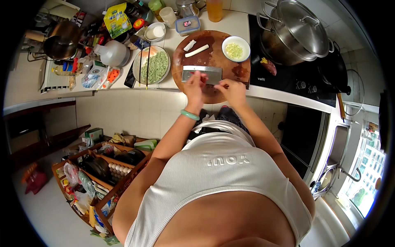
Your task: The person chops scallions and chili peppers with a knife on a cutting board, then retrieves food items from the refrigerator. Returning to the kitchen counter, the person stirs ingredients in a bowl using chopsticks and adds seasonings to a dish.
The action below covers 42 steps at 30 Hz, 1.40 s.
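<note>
A round wooden cutting board (181, 57) lies below my hands. On it a cleaver (213, 75) rests with its wide blade flat. My left hand (195, 84), a green bangle at the wrist, is over the cleaver with its fingers drawn together. Something small and red shows at those fingertips, too small to name. Just right of it, my right hand (233, 91) pinches thumb and finger together near the board's front edge. A white scallion stalk (197, 51) and a shorter white piece (189, 45) lie behind the blade. Pale chopped bits fill a white bowl (246, 48) on the board.
Left of the board stands a bowl (168, 72) of green mixture, with chopsticks (147, 68) across it. A lidded steel pot (284, 37) is on the black stove (279, 84) at right. Bottles, a jug (113, 53) and a plastic container (187, 25) crowd the counter's back and left.
</note>
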{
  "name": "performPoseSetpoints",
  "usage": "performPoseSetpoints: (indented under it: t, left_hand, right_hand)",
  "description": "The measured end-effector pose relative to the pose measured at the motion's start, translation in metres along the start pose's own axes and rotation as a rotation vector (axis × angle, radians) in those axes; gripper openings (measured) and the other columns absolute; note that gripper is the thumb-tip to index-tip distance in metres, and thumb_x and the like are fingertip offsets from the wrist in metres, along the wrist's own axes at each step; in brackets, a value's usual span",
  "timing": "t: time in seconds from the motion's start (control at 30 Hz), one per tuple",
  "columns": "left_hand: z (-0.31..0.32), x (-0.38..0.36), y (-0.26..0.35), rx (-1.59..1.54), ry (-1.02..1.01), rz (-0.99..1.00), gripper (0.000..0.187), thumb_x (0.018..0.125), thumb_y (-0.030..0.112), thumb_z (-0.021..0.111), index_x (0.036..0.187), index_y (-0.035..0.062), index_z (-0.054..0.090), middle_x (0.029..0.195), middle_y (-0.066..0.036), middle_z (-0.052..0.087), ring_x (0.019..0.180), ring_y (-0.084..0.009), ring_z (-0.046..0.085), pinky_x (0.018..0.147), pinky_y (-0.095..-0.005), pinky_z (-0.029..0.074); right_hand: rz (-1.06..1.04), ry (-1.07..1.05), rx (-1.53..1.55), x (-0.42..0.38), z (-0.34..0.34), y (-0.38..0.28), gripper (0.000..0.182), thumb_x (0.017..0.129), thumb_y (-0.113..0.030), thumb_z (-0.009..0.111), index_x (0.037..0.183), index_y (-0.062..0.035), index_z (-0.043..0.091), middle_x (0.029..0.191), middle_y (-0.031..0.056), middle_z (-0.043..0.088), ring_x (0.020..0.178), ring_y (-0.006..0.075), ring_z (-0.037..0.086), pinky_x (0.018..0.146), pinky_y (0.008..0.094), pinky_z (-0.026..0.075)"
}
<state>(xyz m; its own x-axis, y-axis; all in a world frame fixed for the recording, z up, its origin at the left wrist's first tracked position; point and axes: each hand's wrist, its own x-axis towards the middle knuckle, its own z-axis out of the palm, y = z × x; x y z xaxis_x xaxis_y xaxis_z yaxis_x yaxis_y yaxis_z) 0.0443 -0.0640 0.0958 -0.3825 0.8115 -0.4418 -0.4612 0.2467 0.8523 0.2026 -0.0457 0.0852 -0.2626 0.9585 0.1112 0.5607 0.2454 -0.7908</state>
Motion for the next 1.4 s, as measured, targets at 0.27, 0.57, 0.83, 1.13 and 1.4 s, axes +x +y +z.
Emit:
performPoseSetpoints:
  t: [0.27, 0.57, 0.83, 1.13, 1.4]
  left_hand:
    - [-0.075, 0.064, 0.028, 0.194, -0.117, 0.141, 0.023, 0.098, 0.018, 0.051, 0.101, 0.0005, 0.065, 0.081, 0.0, 0.059, 0.065, -0.0076, 0.051, 0.063, -0.0227, 0.048]
    - [-0.106, 0.078, 0.024, 0.325, -0.13, 0.342, 0.006, 0.085, 0.0, 0.064, 0.09, -0.0007, 0.067, 0.083, -0.001, 0.061, 0.063, -0.0062, 0.052, 0.057, -0.0194, 0.043]
    - [-0.1, 0.076, 0.002, 0.388, -0.069, 0.404, 0.016, 0.076, 0.003, 0.075, 0.091, -0.0012, 0.071, 0.077, -0.004, 0.066, 0.067, -0.0096, 0.058, 0.066, -0.0215, 0.048]
    - [-0.051, 0.087, -0.023, 0.811, -0.353, 0.385, 0.011, 0.078, 0.011, 0.069, 0.086, 0.0054, 0.073, 0.075, -0.009, 0.069, 0.07, -0.0196, 0.066, 0.065, -0.0289, 0.052]
    - [-0.046, 0.085, -0.015, 1.223, -0.153, 0.71, 0.013, 0.073, 0.016, 0.072, 0.085, 0.012, 0.072, 0.089, -0.007, 0.062, 0.086, -0.0276, 0.059, 0.074, -0.039, 0.048]
  right_hand:
    - [-0.143, -0.123, -0.58, -0.008, -0.015, 0.066, 0.057, 0.065, -0.02, 0.077, 0.116, -0.0122, 0.055, 0.112, 0.0089, 0.053, 0.11, 0.0284, 0.048, 0.09, 0.0393, 0.041]
    - [0.055, -0.402, -0.455, -0.002, -0.025, 0.038, 0.027, 0.077, -0.017, 0.066, 0.102, -0.0107, 0.055, 0.098, 0.0157, 0.063, 0.082, 0.0383, 0.063, 0.07, 0.0461, 0.05]
    - [0.253, -0.228, -0.113, -0.035, -0.028, 0.022, 0.03, 0.078, -0.031, 0.071, 0.092, -0.0053, 0.063, 0.074, 0.0183, 0.063, 0.07, 0.0366, 0.062, 0.062, 0.041, 0.049]
    - [0.575, -0.15, 0.121, -0.034, -0.016, -0.013, 0.038, 0.079, -0.035, 0.073, 0.084, 0.0024, 0.064, 0.063, 0.0111, 0.058, 0.056, 0.019, 0.054, 0.057, 0.0324, 0.045]
    - [0.526, -0.186, 0.069, -0.037, -0.004, -0.012, 0.037, 0.084, -0.035, 0.068, 0.081, 0.0021, 0.061, 0.056, 0.0058, 0.053, 0.048, 0.0138, 0.05, 0.048, 0.031, 0.041]
